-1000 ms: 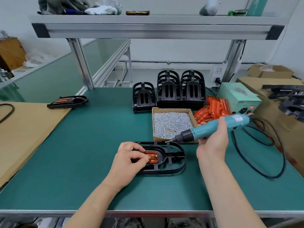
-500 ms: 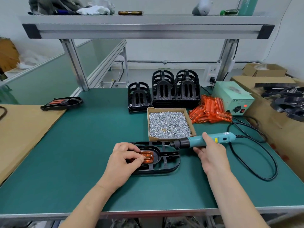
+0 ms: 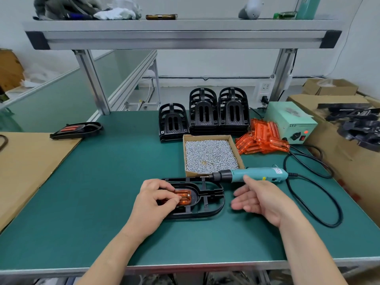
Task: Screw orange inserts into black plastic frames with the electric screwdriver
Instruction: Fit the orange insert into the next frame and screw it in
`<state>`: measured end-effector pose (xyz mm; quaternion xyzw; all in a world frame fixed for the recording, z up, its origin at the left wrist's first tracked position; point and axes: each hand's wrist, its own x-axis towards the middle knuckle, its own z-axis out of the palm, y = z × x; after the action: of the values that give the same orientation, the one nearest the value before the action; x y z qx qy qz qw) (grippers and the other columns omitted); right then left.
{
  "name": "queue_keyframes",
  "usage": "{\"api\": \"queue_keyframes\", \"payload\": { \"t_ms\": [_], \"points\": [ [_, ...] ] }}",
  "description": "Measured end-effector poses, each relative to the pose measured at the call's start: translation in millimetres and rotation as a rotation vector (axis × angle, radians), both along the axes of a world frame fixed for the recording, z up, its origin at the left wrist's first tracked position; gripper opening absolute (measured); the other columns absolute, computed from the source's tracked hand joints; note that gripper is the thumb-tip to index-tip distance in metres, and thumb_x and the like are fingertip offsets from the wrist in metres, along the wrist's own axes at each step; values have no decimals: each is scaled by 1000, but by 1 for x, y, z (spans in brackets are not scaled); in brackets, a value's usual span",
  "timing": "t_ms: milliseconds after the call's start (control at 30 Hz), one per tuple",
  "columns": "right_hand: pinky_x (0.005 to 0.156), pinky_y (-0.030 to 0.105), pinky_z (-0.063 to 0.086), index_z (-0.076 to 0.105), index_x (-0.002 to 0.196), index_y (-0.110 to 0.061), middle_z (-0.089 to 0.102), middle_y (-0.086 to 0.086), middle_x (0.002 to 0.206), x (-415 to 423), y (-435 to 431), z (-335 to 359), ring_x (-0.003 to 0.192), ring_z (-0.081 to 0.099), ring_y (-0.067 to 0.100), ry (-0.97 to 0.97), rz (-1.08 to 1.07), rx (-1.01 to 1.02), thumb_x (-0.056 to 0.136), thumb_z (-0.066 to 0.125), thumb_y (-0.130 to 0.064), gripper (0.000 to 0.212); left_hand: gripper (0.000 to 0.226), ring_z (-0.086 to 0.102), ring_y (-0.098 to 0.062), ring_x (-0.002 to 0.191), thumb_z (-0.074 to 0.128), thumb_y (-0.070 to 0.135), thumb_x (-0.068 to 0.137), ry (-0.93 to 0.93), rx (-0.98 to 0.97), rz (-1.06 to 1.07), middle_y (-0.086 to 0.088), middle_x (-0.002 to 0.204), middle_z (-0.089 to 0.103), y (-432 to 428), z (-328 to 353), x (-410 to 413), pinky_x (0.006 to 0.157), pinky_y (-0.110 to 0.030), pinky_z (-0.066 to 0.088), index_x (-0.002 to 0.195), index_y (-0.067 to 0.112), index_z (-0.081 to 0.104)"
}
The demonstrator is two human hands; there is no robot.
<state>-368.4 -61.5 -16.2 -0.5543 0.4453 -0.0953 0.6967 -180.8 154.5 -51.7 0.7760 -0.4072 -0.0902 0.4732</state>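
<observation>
A black plastic frame (image 3: 207,208) lies flat on the green mat in front of me. An orange insert (image 3: 185,197) sits in its left half. My left hand (image 3: 153,204) rests on the frame, its fingers curled onto the insert and pinching it. The teal electric screwdriver (image 3: 257,174) lies on the mat just behind the frame, its bit pointing left. My right hand (image 3: 259,199) hovers open beside the frame, just in front of the screwdriver, holding nothing.
A cardboard box of screws (image 3: 211,155) stands behind the frame. Stacks of black frames (image 3: 203,112) and a pile of orange inserts (image 3: 263,138) sit further back, beside a green power unit (image 3: 292,122). One assembled frame (image 3: 76,129) lies at far left. The black cable (image 3: 320,202) loops at right.
My right hand lowered the screwdriver onto the mat behind the frame, let go of it and opened. My left hand stayed on the insert.
</observation>
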Motion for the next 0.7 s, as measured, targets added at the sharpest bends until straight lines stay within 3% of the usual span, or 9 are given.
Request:
{"api": "queue_keyframes", "payload": {
  "t_ms": [167, 233, 300, 367, 433, 500, 567, 700],
  "points": [
    [38, 20, 43, 66, 88, 4, 74, 20, 71, 2, 5, 0, 54, 70, 22, 77, 58, -190, 106, 51, -27, 38, 22, 47, -6, 115, 80, 14, 82, -16, -5, -3, 22, 97, 64, 1, 0, 1, 92, -6, 32, 69, 32, 79],
    [34, 18, 32, 66, 81, -3, 71, 13, 62, 4, 2, 5, 44, 61, 15, 44, 32, -325, 104, 54, -23, 34, 22, 47, -6, 115, 80, 14, 82, -26, -7, -7, 21, 96, 64, 1, 1, 0, 92, -5, 31, 70, 32, 79],
    [36, 17, 31, 68, 73, -11, 68, 5, 58, 11, -4, 16, 41, 53, 11, -26, -21, -489, 100, 62, -23, 30, 21, 47, -6, 115, 78, 12, 83, -43, -7, -14, 18, 96, 65, 1, 2, 0, 92, -5, 31, 74, 32, 78],
    [50, 17, 41, 71, 71, -19, 69, -4, 64, 27, -15, 28, 51, 56, 7, -9, -19, -731, 91, 71, -25, 21, 23, 48, -8, 114, 77, 10, 83, -70, -8, -22, 18, 95, 66, 1, 3, 0, 92, -7, 33, 83, 33, 75],
    [72, 26, 50, 75, 80, -27, 69, -12, 76, 46, -27, 38, 74, 62, 7, 155, 98, -957, 87, 74, -26, 7, 27, 49, -8, 114, 77, 10, 84, -65, -14, -21, 22, 98, 64, 2, 5, -1, 91, -7, 35, 90, 35, 70],
    [86, 36, 53, 77, 92, -25, 67, -10, 93, 64, -36, 42, 94, 63, 16, 333, 231, -1093, 89, 71, -23, 8, 27, 50, -8, 115, 77, 10, 84, -47, -27, -18, 25, 102, 62, 2, 6, -1, 91, -9, 37, 93, 34, 67],
    [88, 39, 55, 78, 96, -20, 67, -3, 101, 78, -43, 42, 102, 63, 22, 464, 322, -1143, 90, 70, -21, 10, 27, 51, -8, 115, 76, 10, 85, -37, -35, -18, 26, 103, 61, 3, 6, -1, 93, -11, 38, 95, 34, 67],
    [85, 37, 57, 78, 94, -14, 72, 5, 102, 95, -49, 37, 100, 67, 25, 654, 483, -1190, 86, 74, -21, 11, 27, 51, -9, 115, 76, 11, 85, -34, -37, -20, 27, 104, 60, 3, 7, -2, 95, -14, 40, 98, 33, 67]
  ]
}}
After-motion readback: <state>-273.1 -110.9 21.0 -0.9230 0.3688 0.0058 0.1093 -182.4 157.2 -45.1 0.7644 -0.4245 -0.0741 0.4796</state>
